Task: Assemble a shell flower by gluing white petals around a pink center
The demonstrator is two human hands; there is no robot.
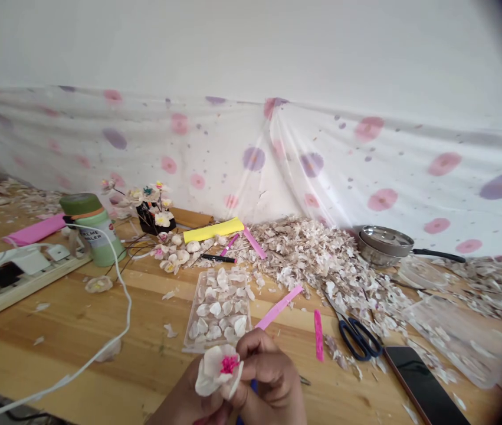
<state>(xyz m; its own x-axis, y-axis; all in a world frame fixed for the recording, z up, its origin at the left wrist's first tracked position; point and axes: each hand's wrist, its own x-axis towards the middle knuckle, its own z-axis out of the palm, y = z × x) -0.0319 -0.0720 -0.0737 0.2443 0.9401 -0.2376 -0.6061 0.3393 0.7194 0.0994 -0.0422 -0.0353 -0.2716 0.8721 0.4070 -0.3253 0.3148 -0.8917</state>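
Note:
A handmade flower (pixel 209 372) with white petals and a bright pink centre is held up near the bottom middle. My left hand (pixel 180 392) is closed round its base from behind and below, its fingers partly hidden by the petals. My right hand (pixel 275 378) is closed too, with thumb and bent fingers pinching at the flower's right edge. Something blue, mostly covered, shows between the right fingers. Just beyond the hands lies a clear tray (pixel 193 330) with loose white petals (pixel 215 309) in its compartments.
Dark-handled scissors (pixel 359 339) and a phone (pixel 423 383) lie at right. Pink paper strips (pixel 279 307) sit near the tray. Behind are heaped dried petals (pixel 304 248) and metal bowls (pixel 386 242). At left, a white cable (pixel 127 307) passes a green tumbler (pixel 102 242) and power strip (pixel 29 280).

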